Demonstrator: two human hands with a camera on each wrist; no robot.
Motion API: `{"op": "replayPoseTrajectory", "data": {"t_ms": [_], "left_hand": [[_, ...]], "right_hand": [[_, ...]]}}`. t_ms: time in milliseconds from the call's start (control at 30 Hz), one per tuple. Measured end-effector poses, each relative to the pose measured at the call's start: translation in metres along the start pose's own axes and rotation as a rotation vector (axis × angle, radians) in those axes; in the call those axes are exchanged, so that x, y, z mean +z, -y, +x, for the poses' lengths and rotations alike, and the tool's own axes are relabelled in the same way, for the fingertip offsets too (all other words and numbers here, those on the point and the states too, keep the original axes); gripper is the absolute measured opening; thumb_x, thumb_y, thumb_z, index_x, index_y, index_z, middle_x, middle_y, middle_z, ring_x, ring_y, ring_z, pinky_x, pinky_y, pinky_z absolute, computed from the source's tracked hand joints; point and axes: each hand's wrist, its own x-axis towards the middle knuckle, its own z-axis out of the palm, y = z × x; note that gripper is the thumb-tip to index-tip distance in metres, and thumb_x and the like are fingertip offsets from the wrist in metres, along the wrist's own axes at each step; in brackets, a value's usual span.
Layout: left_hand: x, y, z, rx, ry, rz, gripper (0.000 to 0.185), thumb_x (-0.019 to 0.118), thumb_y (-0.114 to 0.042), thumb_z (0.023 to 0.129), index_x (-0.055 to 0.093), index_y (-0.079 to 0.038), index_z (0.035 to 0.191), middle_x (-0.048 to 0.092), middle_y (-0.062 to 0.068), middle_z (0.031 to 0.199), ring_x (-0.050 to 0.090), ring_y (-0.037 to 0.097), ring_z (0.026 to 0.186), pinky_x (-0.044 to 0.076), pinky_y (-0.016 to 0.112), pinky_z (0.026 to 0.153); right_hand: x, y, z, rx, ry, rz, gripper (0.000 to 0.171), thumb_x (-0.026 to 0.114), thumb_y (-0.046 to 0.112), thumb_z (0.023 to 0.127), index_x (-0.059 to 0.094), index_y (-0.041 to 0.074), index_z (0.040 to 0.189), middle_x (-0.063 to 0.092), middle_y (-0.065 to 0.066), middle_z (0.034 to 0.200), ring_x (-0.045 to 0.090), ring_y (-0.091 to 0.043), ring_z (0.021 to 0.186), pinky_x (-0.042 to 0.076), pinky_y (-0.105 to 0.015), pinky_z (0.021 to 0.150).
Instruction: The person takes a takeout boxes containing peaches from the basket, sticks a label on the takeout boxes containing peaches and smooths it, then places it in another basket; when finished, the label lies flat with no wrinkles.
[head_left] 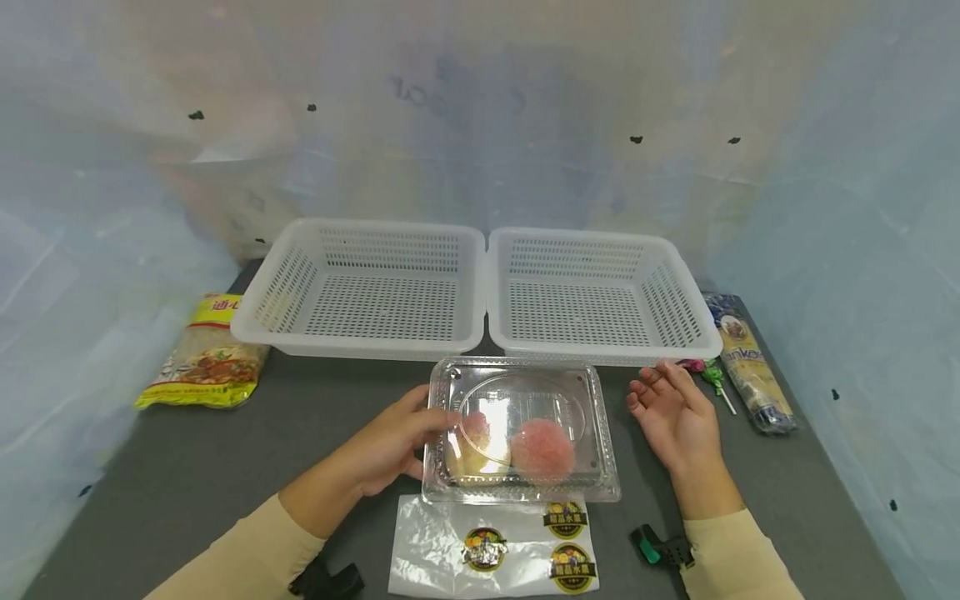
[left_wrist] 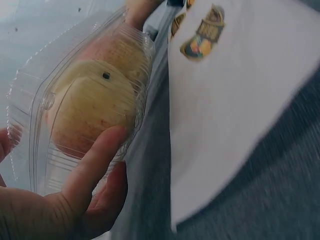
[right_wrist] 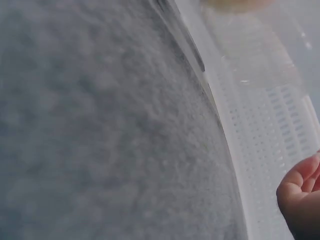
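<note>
Fruit box (head_left: 521, 433) is sitting on the gray table (head_left: 225, 450), near the person, in front of two white baskets (head_left: 360, 283). Left hand (head_left: 390, 446) is gripping its left side, fingers curled around the edge. Right hand (head_left: 675, 412) is resting open beside it, holding nothing. It looks like lifting is starting, so that hand may need to grab the other side. A noodle bag (head_left: 206, 354) and lollipops (head_left: 712, 379) are lying off to the sides. Nothing is blocking the way.

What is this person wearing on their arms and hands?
Both arms are in long, pale cream sleeves that end at the wrists. The left hand and right hand are bare: no gloves, and no rings that I can make out. A small black device sits at each wrist; the right one has a green part.
</note>
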Motion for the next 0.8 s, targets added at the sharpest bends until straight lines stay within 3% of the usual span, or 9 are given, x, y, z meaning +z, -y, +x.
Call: {"op": "replayPoseTrajectory", "data": {"t_ms": [200,333,467,567,700,800], "left_hand": [[-0.012,0.006,0.001,-0.003,-0.043,0.0,0.068,0.069,-0.03,0.106,0.034,-0.01,0.161,0.054,0.022,0.146,0.058,0.039,0.134,0.063,0.048,0.07],[-0.017,0.006,0.001,-0.011,-0.078,0.033,0.072,0.071,-0.031,0.105,0.034,-0.012,0.163,0.048,0.023,0.15,0.058,0.041,0.131,0.062,0.049,0.072],[-0.02,0.004,0.001,-0.012,-0.124,0.105,0.079,0.076,-0.035,0.104,0.033,-0.013,0.167,0.048,0.025,0.143,0.062,0.039,0.12,0.063,0.052,0.077],[-0.024,0.001,-0.001,-0.017,-0.159,0.178,0.084,0.077,-0.042,0.104,0.032,-0.012,0.168,0.05,0.025,0.143,0.06,0.04,0.121,0.063,0.052,0.081],[-0.029,0.0,-0.01,-0.038,-0.2,0.231,0.079,0.065,-0.053,0.109,0.035,-0.009,0.167,0.051,0.025,0.144,0.06,0.04,0.12,0.063,0.052,0.08],[-0.032,0.004,-0.023,-0.078,-0.225,0.269,0.068,0.052,-0.055,0.114,0.047,-0.005,0.161,0.056,0.022,0.137,0.062,0.036,0.111,0.063,0.05,0.077]], "right_hand": [[0.013,0.002,-0.009,-0.04,0.167,-0.225,0.035,0.027,0.017,0.121,0.062,0.011,0.118,0.066,-0.01,0.116,0.064,-0.025,0.104,0.054,-0.037,0.088],[0.025,0.005,-0.012,-0.061,0.227,-0.377,0.032,0.028,0.013,0.12,0.059,0.011,0.121,0.064,-0.009,0.118,0.063,-0.024,0.105,0.054,-0.035,0.089],[0.039,0.009,-0.015,-0.086,0.269,-0.462,0.026,0.032,0.006,0.117,0.057,0.008,0.125,0.064,-0.011,0.12,0.065,-0.024,0.107,0.056,-0.035,0.09],[0.047,0.011,-0.017,-0.112,0.328,-0.508,0.027,0.034,0.0,0.115,0.055,0.002,0.132,0.064,-0.014,0.123,0.066,-0.025,0.11,0.056,-0.036,0.093],[0.058,0.014,-0.017,-0.151,0.465,-0.6,0.033,0.037,-0.003,0.114,0.049,-0.007,0.144,0.063,-0.02,0.132,0.064,-0.031,0.118,0.056,-0.039,0.096],[0.065,0.016,-0.017,-0.173,0.571,-0.673,0.037,0.04,0.0,0.115,0.044,-0.011,0.15,0.06,-0.025,0.139,0.062,-0.034,0.124,0.056,-0.04,0.097]]}}
